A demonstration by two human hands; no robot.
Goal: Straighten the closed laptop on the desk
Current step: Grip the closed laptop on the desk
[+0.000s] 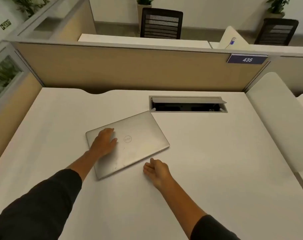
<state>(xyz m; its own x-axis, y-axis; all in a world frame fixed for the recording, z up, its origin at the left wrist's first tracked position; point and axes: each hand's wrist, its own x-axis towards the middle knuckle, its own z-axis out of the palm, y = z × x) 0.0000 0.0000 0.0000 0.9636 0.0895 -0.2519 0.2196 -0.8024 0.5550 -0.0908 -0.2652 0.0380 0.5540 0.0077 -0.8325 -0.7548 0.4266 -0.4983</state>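
A closed silver laptop (pixel 140 135) lies on the white desk (pixel 216 170), turned askew so its edges run diagonally to the desk's edge. My left hand (pixel 104 142) rests flat on the left part of its lid, fingers spread, not gripping. My right hand (pixel 157 169) hovers low over the desk just off the laptop's near right edge, fingers apart and empty, a small gap between it and the laptop.
A cable hatch (pixel 188 104) with its lid raised is set into the desk behind the laptop's far corner. A tan partition (pixel 130 68) with a blue "435" plate (pixel 247 59) closes the back. A white divider (pixel 277 110) stands at the right.
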